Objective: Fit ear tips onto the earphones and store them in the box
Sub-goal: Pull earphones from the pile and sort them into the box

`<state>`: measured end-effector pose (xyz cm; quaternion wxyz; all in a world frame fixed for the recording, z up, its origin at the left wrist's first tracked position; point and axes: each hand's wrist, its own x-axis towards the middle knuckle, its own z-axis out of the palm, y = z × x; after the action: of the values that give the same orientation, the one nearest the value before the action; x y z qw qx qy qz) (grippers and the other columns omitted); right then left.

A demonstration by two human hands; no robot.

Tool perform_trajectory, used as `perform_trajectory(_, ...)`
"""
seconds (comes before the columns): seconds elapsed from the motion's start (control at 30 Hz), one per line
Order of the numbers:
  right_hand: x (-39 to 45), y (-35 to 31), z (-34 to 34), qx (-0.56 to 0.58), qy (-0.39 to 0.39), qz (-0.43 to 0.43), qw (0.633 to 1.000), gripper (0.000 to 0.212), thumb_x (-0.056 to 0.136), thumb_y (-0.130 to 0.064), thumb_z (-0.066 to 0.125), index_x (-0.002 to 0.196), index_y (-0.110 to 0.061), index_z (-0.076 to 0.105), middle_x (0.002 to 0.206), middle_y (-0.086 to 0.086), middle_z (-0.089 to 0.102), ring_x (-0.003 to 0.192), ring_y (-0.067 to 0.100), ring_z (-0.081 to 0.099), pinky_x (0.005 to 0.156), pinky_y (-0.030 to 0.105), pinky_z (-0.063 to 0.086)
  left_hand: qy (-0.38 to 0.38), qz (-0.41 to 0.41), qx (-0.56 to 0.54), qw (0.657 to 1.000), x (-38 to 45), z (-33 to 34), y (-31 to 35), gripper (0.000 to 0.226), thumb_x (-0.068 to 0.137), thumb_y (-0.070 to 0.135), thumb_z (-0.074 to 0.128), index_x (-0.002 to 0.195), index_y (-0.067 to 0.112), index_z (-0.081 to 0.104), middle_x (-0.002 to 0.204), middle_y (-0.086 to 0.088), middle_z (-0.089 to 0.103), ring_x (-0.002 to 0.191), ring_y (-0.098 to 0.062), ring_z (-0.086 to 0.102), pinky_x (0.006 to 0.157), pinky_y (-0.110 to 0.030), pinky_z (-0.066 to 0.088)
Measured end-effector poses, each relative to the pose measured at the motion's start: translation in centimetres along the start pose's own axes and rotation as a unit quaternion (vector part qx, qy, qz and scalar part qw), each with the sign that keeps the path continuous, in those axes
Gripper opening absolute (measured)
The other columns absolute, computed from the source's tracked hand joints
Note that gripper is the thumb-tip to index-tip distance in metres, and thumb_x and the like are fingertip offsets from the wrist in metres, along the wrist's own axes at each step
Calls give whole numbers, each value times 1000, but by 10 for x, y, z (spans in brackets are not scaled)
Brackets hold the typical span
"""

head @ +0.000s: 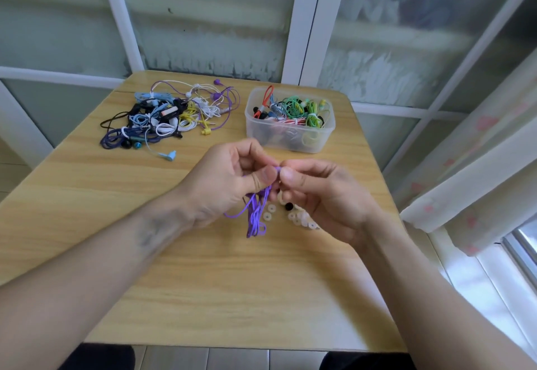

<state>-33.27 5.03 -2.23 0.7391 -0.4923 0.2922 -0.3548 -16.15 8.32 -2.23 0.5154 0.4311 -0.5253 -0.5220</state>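
L hand point(229, 177) grip pinches purple earphone point(255, 212) bud, frame centre, cord dangling to surface point(203, 282). R hand point(316, 192) grip pinched at bud; tip itself not visible. Advice: keep bud steady, push tip square w/ slight twist. Spare ear tips point(299, 220) below; box point(290, 119) upper right.

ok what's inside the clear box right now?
The clear box holds bundled earphones: green, red and white, orange, blue, with some black ear tips showing. Lower layers only blur through the frosted wall, so the count and what lies at the bottom can't be told.
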Motion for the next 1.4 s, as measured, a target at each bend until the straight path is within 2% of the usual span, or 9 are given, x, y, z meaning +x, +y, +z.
perform_trajectory(0.1, 8, -5, -2, 128, 26, 24, 991, 14, 78, -16, 66, 89, -9, 70, 74, 2, 68, 63, 9, 64, 62, 15, 54, 14, 26, 73, 997, 20, 3, 8, 21, 84, 6, 64, 105, 6, 63, 84, -15, 69, 69, -21, 67, 69, -32, 58)
perform_trajectory(0.2, 14, -7, -9, 114, 95, -12, 989, 24, 80, -27, 70, 95, -9, 70, 81, 3, 65, 66, 10, 61, 66, 22, 55, 69, 2, 96, 993, 39, 11, 10, 18, 94, 3, 57, 108, 7, 68, 85, -11, 68, 71, -19, 66, 69, -30, 58)
perform_trajectory(0.3, 16, -4, -22, -130, 216, -57, 966, 12, 85, -19, 76, 94, -11, 73, 75, 3, 69, 60, 13, 63, 68, 34, 51, 125, -83, 36, 988, 56, 11, 13, 18, 95, 2, 53, 106, 1, 67, 78, -9, 61, 64, -18, 63, 57, -23, 54)
perform_trajectory(0.37, 15, -2, -30, -327, 245, -85, 909, 2, 86, -16, 74, 89, -17, 73, 69, -5, 68, 56, 9, 62, 61, 25, 52, 149, -135, -16, 979, 61, 8, 13, 18, 95, 4, 53, 105, 0, 67, 75, -8, 60, 64, -19, 61, 53, -24, 52)
perform_trajectory(0.47, 11, -4, -38, -515, 185, -75, 834, 4, 86, -19, 71, 87, -21, 73, 72, -14, 66, 63, 0, 60, 57, 6, 42, 160, -157, -34, 974, 56, 6, 8, 15, 92, 8, 60, 102, 0, 67, 70, -6, 59, 63, -18, 60, 57, -28, 50)
perform_trajectory(0.7, 9, -2, -38, -633, 62, -62, 770, 14, 89, -18, 64, 92, -26, 75, 84, -13, 61, 75, 3, 53, 62, 7, 36, 163, -151, -144, 964, 33, 0, -4, 17, 101, 7, 43, 102, 3, 60, 79, -8, 63, 58, -20, 64, 51, -27, 54)
perform_trajectory(0.87, 14, 5, -28, -645, 62, -81, 757, 9, 83, -29, 69, 89, -28, 75, 87, -9, 58, 75, -2, 49, 63, 5, 34, 151, -173, -220, 948, 17, -4, 0, 21, 103, 8, 35, 106, 5, 56, 80, -10, 68, 60, -22, 68, 52, -27, 56)
perform_trajectory(1.1, 20, 7, -25, -677, 73, -49, 731, 17, 84, -17, 64, 92, -24, 78, 79, -7, 57, 68, 6, 48, 60, 16, 33, 124, -229, -284, 923, -2, -12, 1, 23, 102, 16, 36, 111, 7, 56, 83, -11, 69, 63, -21, 68, 50, -23, 54)
perform_trajectory(1.4, 13, 6, -31, -645, 70, -58, 758, 19, 91, -17, 62, 102, -27, 74, 79, -15, 61, 71, -2, 53, 63, 5, 37, 84, -203, -232, 948, -19, -15, -4, 40, 90, -15, 43, 128, -5, 47, 93, -22, 68, 75, -27, 70, 63, -29, 59)
